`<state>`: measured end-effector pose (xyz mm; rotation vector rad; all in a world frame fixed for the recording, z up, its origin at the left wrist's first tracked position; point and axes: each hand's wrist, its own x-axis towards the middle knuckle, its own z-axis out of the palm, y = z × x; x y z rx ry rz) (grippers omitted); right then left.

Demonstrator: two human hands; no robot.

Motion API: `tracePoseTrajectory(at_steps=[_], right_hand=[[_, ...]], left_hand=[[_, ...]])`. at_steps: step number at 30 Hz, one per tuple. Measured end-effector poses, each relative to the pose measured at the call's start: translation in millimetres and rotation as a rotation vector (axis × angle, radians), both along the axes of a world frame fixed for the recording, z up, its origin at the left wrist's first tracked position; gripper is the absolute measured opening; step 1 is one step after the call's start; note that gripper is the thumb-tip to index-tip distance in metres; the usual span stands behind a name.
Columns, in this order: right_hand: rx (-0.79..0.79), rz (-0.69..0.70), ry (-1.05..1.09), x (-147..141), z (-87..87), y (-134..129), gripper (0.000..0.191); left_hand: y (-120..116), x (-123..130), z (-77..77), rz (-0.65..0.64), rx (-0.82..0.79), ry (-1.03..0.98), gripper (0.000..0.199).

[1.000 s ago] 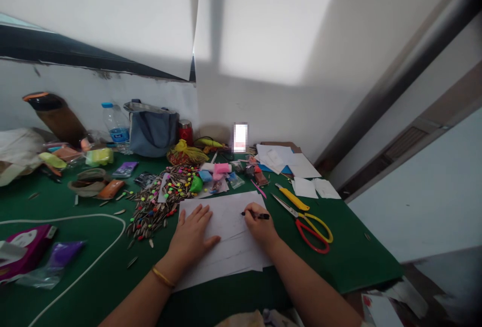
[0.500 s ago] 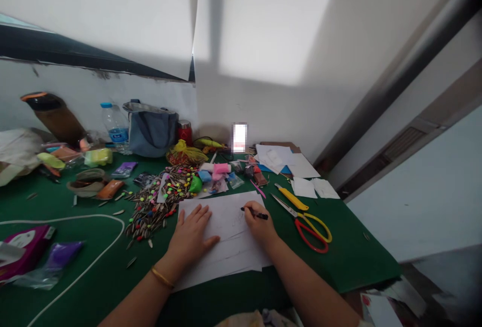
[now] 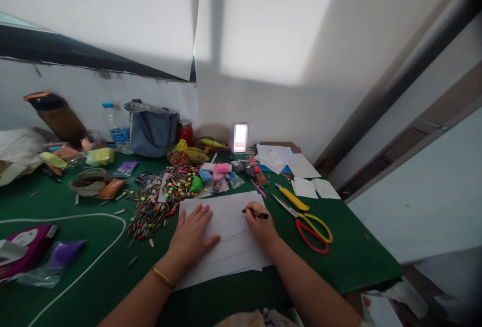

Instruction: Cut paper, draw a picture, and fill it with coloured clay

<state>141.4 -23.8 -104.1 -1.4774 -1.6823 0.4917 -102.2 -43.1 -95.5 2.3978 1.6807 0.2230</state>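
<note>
White paper [image 3: 226,254] lies on the green table in front of me, with faint dark lines drawn on it. Flat on its left side rests my left hand [image 3: 192,236], fingers spread; a gold bangle [image 3: 163,276] circles that wrist. My right hand [image 3: 261,225] is closed around a black pen [image 3: 259,214], whose tip is at the paper's upper right part. To the right of that hand lie scissors [image 3: 307,224] with one red and one yellow handle, blades apart, and a yellow utility knife [image 3: 293,199].
Left of the paper spreads a pile of striped seeds and coloured beads [image 3: 161,201]. Behind stand a blue-grey bag [image 3: 153,131], a water bottle [image 3: 118,128] and a red flask [image 3: 186,132]. A white cable [image 3: 101,251] curves across the left. White papers [image 3: 276,158] lie at the back right.
My right hand and the pen have shifted very slightly to the right on the paper. The left hand stays flat in the same place.
</note>
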Motion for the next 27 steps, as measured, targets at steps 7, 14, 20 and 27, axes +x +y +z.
tracePoseTrajectory(at_steps=[7,14,20,27], right_hand=[[0.0,0.005,0.031,-1.1,5.4,-2.8,0.017],[-0.003,-0.017,0.024,-1.9,2.5,-3.1,0.017],[-0.009,-0.029,0.051,-0.7,-1.0,-2.5,0.016],[-0.029,-0.028,0.057,-2.7,-0.4,-3.4,0.016]], left_hand=[[0.2,-0.1,-1.2,0.0,0.004,-0.004,0.07],[-0.3,1.2,1.5,0.011,-0.005,0.001,0.067],[0.0,0.0,0.1,0.001,0.001,-0.003,0.069],[0.6,-1.2,-3.4,-0.007,0.021,-0.004,0.07]])
